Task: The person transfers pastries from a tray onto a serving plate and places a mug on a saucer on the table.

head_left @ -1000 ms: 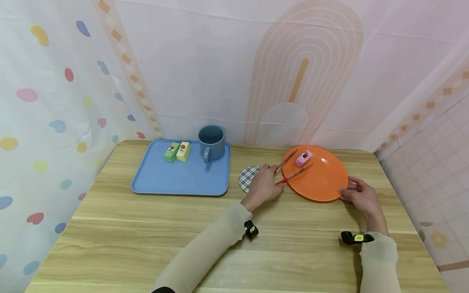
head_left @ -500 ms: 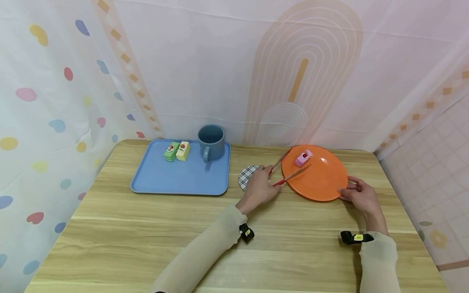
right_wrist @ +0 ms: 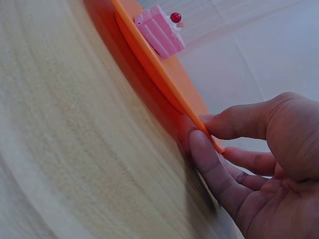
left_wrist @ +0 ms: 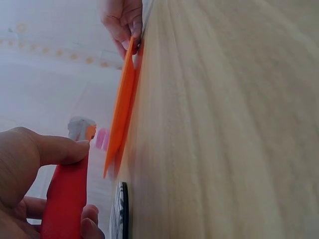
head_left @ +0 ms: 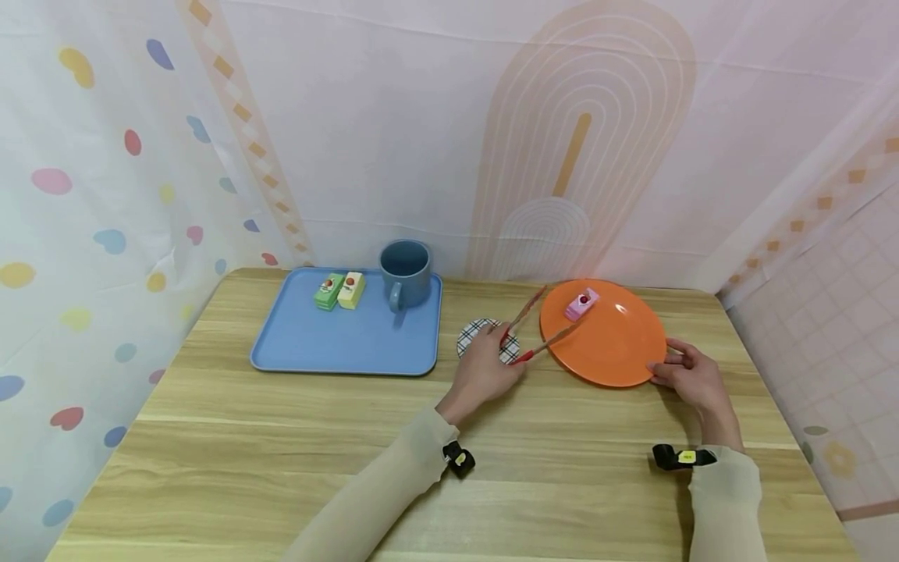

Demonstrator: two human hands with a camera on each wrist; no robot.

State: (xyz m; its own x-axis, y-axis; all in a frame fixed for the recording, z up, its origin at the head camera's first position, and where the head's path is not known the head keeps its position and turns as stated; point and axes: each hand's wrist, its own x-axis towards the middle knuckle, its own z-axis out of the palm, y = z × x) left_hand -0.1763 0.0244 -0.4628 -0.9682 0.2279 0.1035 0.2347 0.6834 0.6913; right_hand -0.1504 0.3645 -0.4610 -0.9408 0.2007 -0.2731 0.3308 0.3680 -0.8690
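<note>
My left hand (head_left: pixel 486 367) grips a pair of tongs (head_left: pixel 558 336) with red handles, their arms spread apart. One tong tip hangs over the left side of the orange plate (head_left: pixel 618 351), the other lies just left of its rim. On that plate sits a pink toy cake slice (head_left: pixel 582 304) with a red cherry, apart from the tongs. My right hand (head_left: pixel 695 380) pinches the plate's right rim between thumb and fingers, as the right wrist view shows. Beneath the left hand, a checked round coaster (head_left: pixel 472 334) is partly hidden.
At the left, a blue tray (head_left: pixel 337 355) bears a green cake slice (head_left: pixel 328 291), a yellow cake slice (head_left: pixel 351 290) and a blue-grey mug (head_left: pixel 406 273). A patterned curtain (head_left: pixel 365 140) stands behind the wooden table (head_left: pixel 548 484).
My left hand has drawn the tongs left and slightly toward me, away from the pink cake slice, which stays put. The right hand keeps its hold on the plate.
</note>
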